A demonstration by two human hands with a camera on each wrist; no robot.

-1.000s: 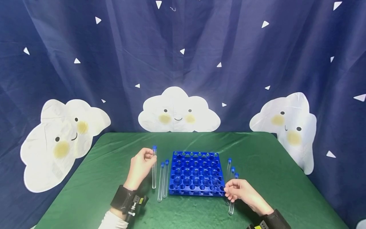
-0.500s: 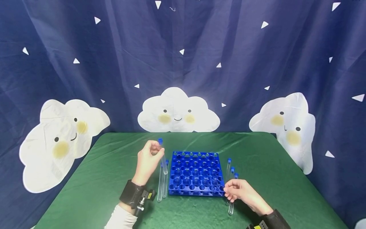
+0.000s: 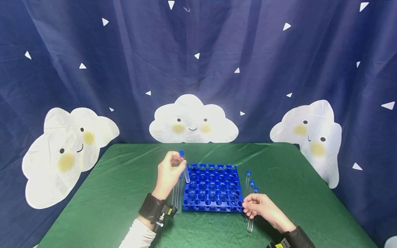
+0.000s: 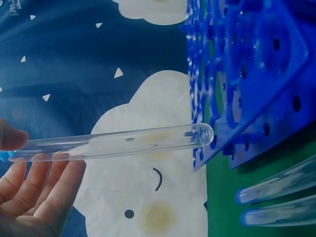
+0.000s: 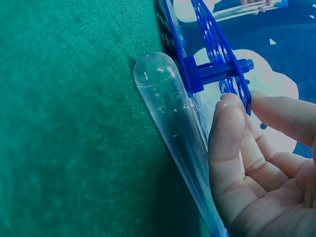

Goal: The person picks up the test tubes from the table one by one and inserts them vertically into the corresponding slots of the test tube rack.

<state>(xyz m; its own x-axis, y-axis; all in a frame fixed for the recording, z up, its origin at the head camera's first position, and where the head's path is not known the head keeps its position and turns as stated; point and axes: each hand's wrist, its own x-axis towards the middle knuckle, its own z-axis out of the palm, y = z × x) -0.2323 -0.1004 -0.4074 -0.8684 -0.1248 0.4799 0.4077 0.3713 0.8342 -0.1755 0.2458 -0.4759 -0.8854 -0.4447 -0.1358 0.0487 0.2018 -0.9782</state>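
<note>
My left hand [image 3: 177,164] pinches a clear test tube [image 3: 184,169] just below its blue cap and holds it tilted in the air. The tube's rounded end hangs over the back left edge of the blue rack [image 3: 212,187]. The left wrist view shows the same tube [image 4: 123,142] lying across my fingers [image 4: 44,187], its tip close to the rack [image 4: 256,74]. My right hand [image 3: 249,206] rests at the rack's front right corner with loosely curled fingers. In the right wrist view one fingertip [image 5: 229,111] lies against a tube [image 5: 173,113] on the cloth, and another touches the rack's edge [image 5: 212,54].
Two capped tubes [image 3: 176,196] lie on the green tablecloth [image 3: 124,179] left of the rack, and three more [image 3: 248,182] lie to its right. The rack's holes hold nothing. A dark blue curtain with white clouds hangs behind the table.
My left hand has lifted its tube and carried it right, from beside the lying tubes to the rack's back left edge, tilting it. The right hand has stayed put.
</note>
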